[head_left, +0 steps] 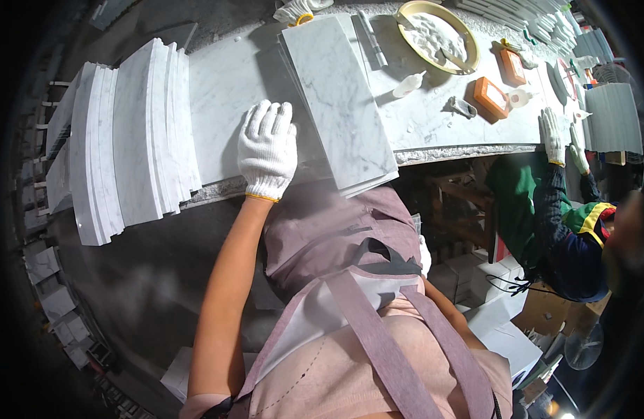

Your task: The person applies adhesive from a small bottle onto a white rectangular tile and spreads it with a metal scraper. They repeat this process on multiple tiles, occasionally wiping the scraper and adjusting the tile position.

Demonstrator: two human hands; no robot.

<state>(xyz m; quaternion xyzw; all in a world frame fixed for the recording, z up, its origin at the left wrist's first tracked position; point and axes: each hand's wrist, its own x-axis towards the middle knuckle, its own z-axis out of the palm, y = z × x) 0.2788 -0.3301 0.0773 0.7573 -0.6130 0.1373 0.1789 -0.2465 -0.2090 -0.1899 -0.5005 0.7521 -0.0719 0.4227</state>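
Grey-veined white marble slabs (343, 98) lie stacked aslant on the worktable (221, 77), near ends overhanging its edge. The white-gloved left hand (268, 150) is palm-down beside them, empty, fingers straight and nearly together. The right hand (425, 257) is mostly hidden; I cannot tell its grip.

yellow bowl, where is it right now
In the head view, upper right of centre, the yellow bowl sits between the central slab stack and two orange blocks.

Stacked veined slabs (343, 98), perhaps three
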